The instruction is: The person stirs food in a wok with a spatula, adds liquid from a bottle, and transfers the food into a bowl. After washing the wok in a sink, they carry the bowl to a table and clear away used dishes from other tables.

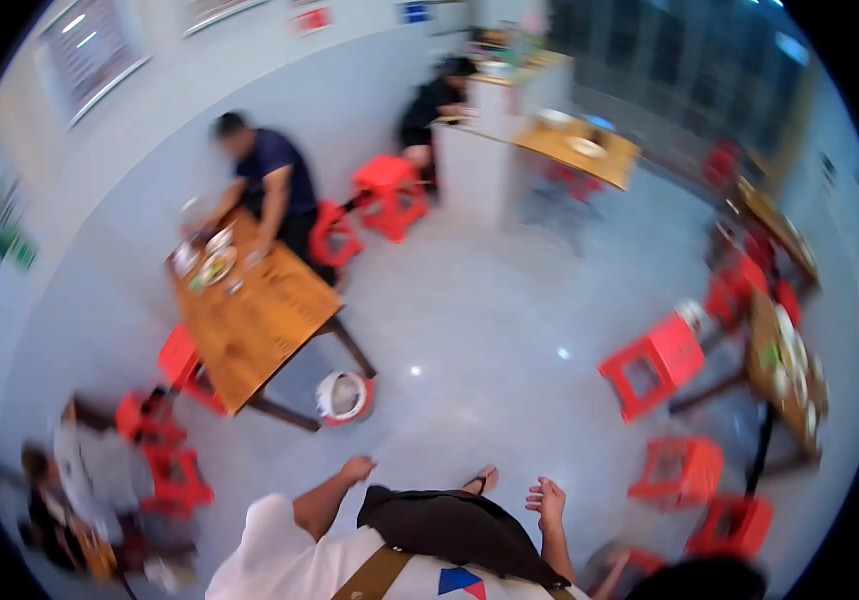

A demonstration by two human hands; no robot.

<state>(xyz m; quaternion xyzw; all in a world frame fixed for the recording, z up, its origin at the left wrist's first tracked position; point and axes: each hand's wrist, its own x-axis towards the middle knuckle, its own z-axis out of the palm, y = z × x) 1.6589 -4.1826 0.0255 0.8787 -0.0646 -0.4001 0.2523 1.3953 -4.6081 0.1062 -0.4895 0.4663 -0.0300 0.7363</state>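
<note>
My left hand (357, 468) hangs in front of my white sleeve, above the floor. It is small and blurred, so its fingers do not show clearly, and no object is visible in it. On the other side, my right hand (547, 500) is held up with its fingers apart and nothing in them. A dark apron (459, 525) covers my front between the two hands. One sandalled foot (481, 480) shows beyond it. Nearest to my left hand is a white and red bin (344, 397) on the floor, apart from the hand.
A person in dark clothes (274, 180) leans over dishes on a wooden table (269, 330). Another person (439, 105) is by a counter (474, 165). Red stools (654, 365) stand on both sides. Dishes are on the right-hand table (764, 375). People sit at lower left.
</note>
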